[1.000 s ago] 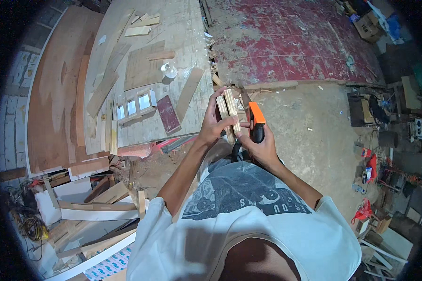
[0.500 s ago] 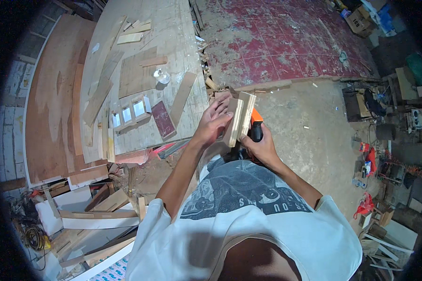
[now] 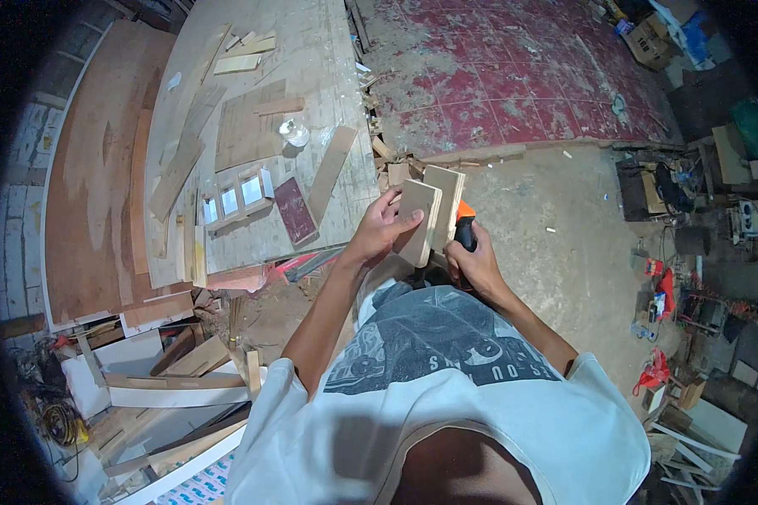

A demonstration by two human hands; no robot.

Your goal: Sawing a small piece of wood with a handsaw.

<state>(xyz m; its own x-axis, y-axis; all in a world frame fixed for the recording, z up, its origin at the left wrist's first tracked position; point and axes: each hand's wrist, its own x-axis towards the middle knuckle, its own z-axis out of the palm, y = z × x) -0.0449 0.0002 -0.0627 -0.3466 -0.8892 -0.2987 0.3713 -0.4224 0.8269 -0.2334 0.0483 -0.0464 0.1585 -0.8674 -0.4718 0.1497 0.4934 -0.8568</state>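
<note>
Two short plywood pieces, their layered edges showing, are held up in front of my body, tilted and slightly apart. My left hand (image 3: pixel 379 231) grips the nearer piece (image 3: pixel 417 220), thumb on its face. My right hand (image 3: pixel 477 265) is closed at the lower end of the farther piece (image 3: pixel 448 189) and on the black handle of an orange-and-black tool (image 3: pixel 465 231). Most of that tool is hidden behind the wood, so I cannot make out its kind.
A large worktable (image 3: pixel 354 177) at left carries boards, a small white-paned wooden frame (image 3: pixel 236 200), a maroon panel (image 3: pixel 296 210) and a clear container (image 3: pixel 295 133). Offcuts (image 3: pixel 202 358) pile at lower left. Right are concrete floor (image 3: pixel 564 219), red tiles (image 3: pixel 514 76) and clutter along the edge.
The two pieces, close together and edge-up earlier, have turned to show their broad faces and are spread slightly. The orange part of the tool is more hidden behind them.
</note>
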